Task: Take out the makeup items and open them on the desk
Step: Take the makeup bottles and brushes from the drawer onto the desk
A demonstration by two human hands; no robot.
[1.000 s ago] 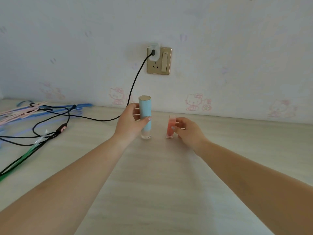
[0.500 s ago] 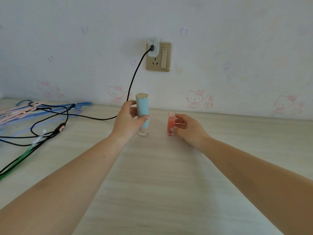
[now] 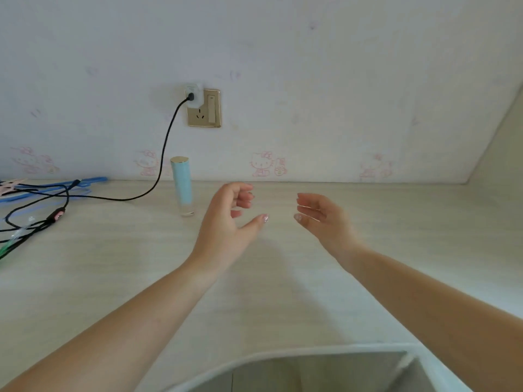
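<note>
A light blue makeup tube (image 3: pixel 182 188) with a gold cap stands upright on the pale wooden desk (image 3: pixel 283 292) near the wall. My left hand (image 3: pixel 226 222) hovers to the right of the tube, apart from it, fingers loosely curled and holding nothing. My right hand (image 3: pixel 319 219) hovers further right, fingers relaxed and empty. The two hands face each other with a gap between them. The small pink makeup item is not visible in this view.
A black cable (image 3: pixel 158 176) runs from a wall socket (image 3: pixel 203 108) across the desk's left side, over blue and pink hangers (image 3: pixel 56 188). The rim of a pale open container (image 3: pixel 311 355) shows at the bottom edge. A side wall closes the right end.
Both hands have let go of the blue tube and the pink item and drawn back toward me. The tube stays standing. The pink item is no longer in view.
</note>
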